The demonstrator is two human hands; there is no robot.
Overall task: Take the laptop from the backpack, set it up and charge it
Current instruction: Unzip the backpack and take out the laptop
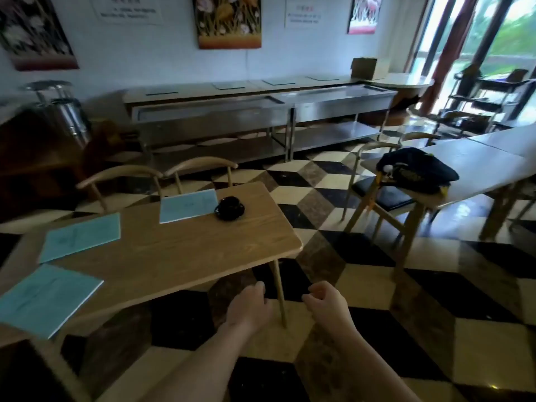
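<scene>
Dark navy backpack (417, 171) with yellow trim lies slumped on the end of the pale long table (478, 172), far right. Left hand (249, 307) and right hand (327, 306) loosely curled, empty, over the checkered floor (377, 285).

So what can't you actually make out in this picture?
- Laptop: none shows in the head view; the dark backpack on the pale table would hide anything inside.
- Wall notices: text blurred, tops cut off by the frame edge.
- Blue sheets on the wooden table: markings too faint.
- Left hand, right hand: empty, fingers curled.
</scene>
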